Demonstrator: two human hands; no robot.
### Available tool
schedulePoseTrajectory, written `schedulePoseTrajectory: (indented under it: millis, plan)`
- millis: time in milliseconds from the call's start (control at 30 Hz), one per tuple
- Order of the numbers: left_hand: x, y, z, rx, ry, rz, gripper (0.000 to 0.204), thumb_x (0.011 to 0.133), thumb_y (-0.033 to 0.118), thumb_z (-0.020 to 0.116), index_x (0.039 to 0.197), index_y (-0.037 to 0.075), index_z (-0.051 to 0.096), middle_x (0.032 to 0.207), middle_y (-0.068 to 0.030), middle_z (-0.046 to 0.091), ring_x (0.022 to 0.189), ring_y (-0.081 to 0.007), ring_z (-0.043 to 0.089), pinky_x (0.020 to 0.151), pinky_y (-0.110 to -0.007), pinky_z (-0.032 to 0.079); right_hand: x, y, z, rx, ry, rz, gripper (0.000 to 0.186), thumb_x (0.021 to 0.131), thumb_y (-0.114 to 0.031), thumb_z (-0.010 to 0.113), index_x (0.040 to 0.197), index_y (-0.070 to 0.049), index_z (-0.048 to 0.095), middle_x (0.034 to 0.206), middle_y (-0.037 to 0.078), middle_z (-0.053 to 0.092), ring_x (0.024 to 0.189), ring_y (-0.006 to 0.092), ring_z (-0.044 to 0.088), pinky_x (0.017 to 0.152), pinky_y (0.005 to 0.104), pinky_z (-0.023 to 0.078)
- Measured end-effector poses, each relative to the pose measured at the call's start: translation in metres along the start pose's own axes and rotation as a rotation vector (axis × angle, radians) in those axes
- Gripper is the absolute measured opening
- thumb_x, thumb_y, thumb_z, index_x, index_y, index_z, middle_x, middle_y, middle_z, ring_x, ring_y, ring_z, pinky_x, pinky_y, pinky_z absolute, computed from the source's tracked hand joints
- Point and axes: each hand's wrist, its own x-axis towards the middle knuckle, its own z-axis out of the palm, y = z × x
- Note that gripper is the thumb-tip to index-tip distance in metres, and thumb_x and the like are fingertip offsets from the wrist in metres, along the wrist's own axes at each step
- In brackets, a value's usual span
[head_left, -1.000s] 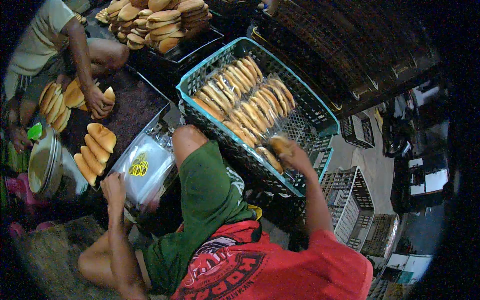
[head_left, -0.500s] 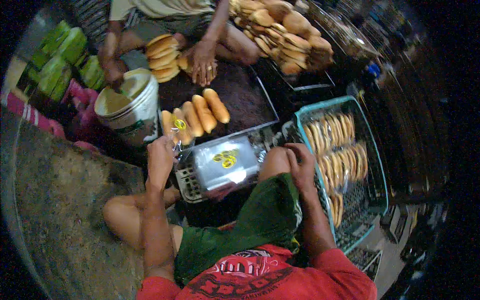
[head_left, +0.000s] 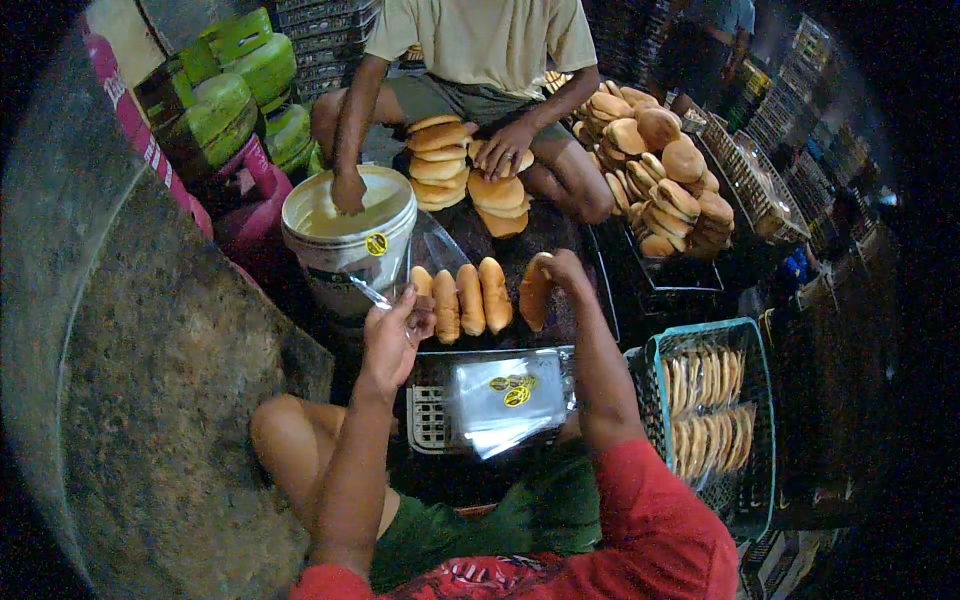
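My left hand (head_left: 392,340) is closed on a clear plastic bag (head_left: 425,245) with a yellow label, its film standing up in front of the white bucket. My right hand (head_left: 564,270) pinches the top end of a long bread roll (head_left: 535,296), a little apart from the others. Between my hands, several long rolls (head_left: 470,300) lie side by side on the dark tray (head_left: 555,232). Closer to me, a stack of clear bags (head_left: 505,398) with yellow labels rests on a pale plastic crate (head_left: 428,418).
Across from me sits a person; one hand (head_left: 348,192) reaches into the white bucket (head_left: 350,270), the other (head_left: 503,150) rests on stacked rolls (head_left: 500,200). Many loose rolls (head_left: 665,180) are piled far right. A teal-rimmed basket (head_left: 768,440) holds bagged rolls. Green gas cylinders (head_left: 220,110) stand far left.
My right hand has left my knee and taken hold of the rightmost long roll. My left hand has lifted the bag forward beside the bucket. The whole view has shifted.
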Motion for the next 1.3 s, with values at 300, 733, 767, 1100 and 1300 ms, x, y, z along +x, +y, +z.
schedulePoseTrajectory:
  millis: [300,733,767,1100,1300]
  plan:
    - [0.042,-0.106,0.007,-0.160,0.183,-0.091,0.025,0.089,0.027,0.071,0.109,0.016,0.060,0.097,0.0023,0.066,0.079,-0.0096,0.063,0.060,-0.023,0.049,-0.091,0.085,-0.006,0.331,0.019,0.098,0.040,0.083,-0.035,0.076,0.092,0.003,0.071,0.072,0.004,0.066,0.058,0.0140,0.061,0.051,0.0295,0.049]
    - [-0.002,-0.176,0.078,-0.044,0.137,-0.117,0.048,0.088,0.042,0.066,0.121,0.008,0.059,0.120,-0.0078,0.061,0.107,-0.0222,0.061,0.089,-0.046,0.051,-0.226,0.037,0.040,1.084,0.225,-0.034,0.035,0.094,-0.026,0.063,0.110,0.005,0.060,0.093,0.012,0.066,0.072,0.0197,0.067,0.048,0.0326,0.059]
    - [-0.007,-0.174,0.079,-0.039,0.115,-0.138,0.043,0.086,0.035,0.072,0.116,0.005,0.062,0.111,-0.0059,0.065,0.105,-0.0189,0.062,0.089,-0.041,0.051,-0.228,0.034,0.042,1.069,0.241,-0.031,0.035,0.095,-0.028,0.062,0.112,0.003,0.059,0.094,0.011,0.066,0.072,0.0188,0.068,0.049,0.0313,0.058]
    - [0.003,-0.146,0.052,-0.425,0.187,0.027,0.050,0.087,0.034,0.073,0.121,0.001,0.056,0.113,-0.0095,0.063,0.103,-0.0204,0.062,0.086,-0.036,0.052,-0.249,0.009,0.061,1.177,0.006,-0.130,0.040,0.091,-0.021,0.067,0.121,0.004,0.058,0.103,0.012,0.065,0.091,0.0193,0.066,0.068,0.0335,0.060]
    - [-0.046,-0.164,0.105,-0.027,0.171,0.057,0.043,0.091,0.038,0.068,0.113,0.002,0.060,0.102,-0.0039,0.064,0.093,-0.0119,0.060,0.082,-0.029,0.049,-0.260,0.015,0.060,0.788,0.369,-0.170,0.028,0.086,-0.021,0.073,0.099,0.002,0.069,0.091,0.009,0.066,0.073,0.0176,0.058,0.066,0.0290,0.048]
